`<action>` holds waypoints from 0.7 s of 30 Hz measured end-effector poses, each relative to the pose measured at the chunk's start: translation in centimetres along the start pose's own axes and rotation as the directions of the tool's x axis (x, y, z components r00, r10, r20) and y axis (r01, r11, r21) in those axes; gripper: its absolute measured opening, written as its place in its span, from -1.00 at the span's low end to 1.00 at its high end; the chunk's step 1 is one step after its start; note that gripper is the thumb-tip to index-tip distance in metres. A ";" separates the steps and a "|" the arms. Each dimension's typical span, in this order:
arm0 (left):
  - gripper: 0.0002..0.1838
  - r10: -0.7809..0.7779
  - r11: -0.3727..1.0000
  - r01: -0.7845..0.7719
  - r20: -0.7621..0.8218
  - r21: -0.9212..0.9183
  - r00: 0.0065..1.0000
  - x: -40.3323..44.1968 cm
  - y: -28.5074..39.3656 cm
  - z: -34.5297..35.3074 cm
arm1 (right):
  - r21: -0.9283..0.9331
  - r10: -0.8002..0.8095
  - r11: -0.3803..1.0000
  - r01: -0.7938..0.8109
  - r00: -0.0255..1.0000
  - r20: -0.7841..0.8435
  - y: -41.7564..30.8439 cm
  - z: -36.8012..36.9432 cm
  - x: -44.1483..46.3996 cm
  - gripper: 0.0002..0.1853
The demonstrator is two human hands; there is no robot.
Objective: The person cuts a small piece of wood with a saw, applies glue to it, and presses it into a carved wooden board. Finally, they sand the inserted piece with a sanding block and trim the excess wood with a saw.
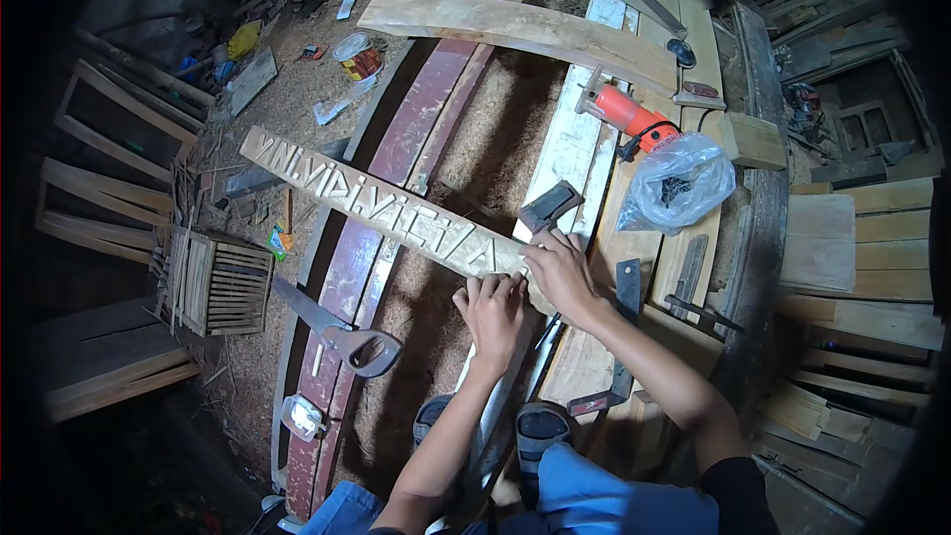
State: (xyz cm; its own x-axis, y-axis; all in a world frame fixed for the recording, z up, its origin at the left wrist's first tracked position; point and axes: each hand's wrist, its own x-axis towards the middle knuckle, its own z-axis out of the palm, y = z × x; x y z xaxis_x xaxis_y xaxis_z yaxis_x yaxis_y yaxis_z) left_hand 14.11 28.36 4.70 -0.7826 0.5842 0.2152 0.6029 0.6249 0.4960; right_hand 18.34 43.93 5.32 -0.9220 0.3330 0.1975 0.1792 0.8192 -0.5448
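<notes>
A long wooden board with raised carved letters (pixel 381 208) lies slanted across the red and white planks. My left hand (pixel 492 317) has its curled fingers on the board's lower edge near the right end. At that same end, my right hand (pixel 561 270) grips the upper edge with bent fingers. Just above my right hand rests a dark rectangular block (pixel 550 206). A handsaw (pixel 342 335) lies on the red plank left of my left hand.
A red power tool (pixel 629 114) and a clear plastic bag (pixel 682 181) lie on the right-hand planks. A try square (pixel 627 322) is right of my hands. A curved board (pixel 525 32) spans the top. A tin can (pixel 358 56) stands on the shavings.
</notes>
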 end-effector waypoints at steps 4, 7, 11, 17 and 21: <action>-0.86 -0.006 1.000 0.005 -0.015 -0.025 1.000 0.1 0.0 0.0 | 0.020 0.016 1.000 -0.017 0.999 0.051 -0.1 -0.7 0.0 -0.87; -0.86 -0.009 1.000 0.009 -0.015 -0.022 1.000 0.1 0.0 -0.1 | 0.038 0.020 0.999 -0.023 0.997 0.069 0.4 -0.8 -0.5 -0.87; -0.85 -0.006 1.000 0.006 0.003 -0.028 1.000 0.3 0.1 -0.3 | 0.053 0.019 0.998 -0.023 0.997 0.072 0.4 -1.1 -0.5 -0.87; -0.85 -0.018 1.000 0.018 0.022 -0.025 1.000 0.2 0.1 -0.2 | 0.038 -0.014 0.999 0.012 0.998 0.067 0.5 -0.8 -0.6 -0.86; -0.85 -0.023 0.999 0.024 0.018 -0.033 1.000 0.2 0.1 -0.3 | 0.010 -0.015 1.000 0.014 0.998 0.063 0.2 -1.2 -0.6 -0.85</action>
State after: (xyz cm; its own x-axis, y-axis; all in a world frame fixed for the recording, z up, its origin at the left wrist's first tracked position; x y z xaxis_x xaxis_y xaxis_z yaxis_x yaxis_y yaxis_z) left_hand 14.03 28.40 5.01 -0.7933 0.5789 0.1885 0.5788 0.6211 0.5285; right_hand 19.34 44.45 6.12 -0.9444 0.2908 0.1538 0.1625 0.8189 -0.5504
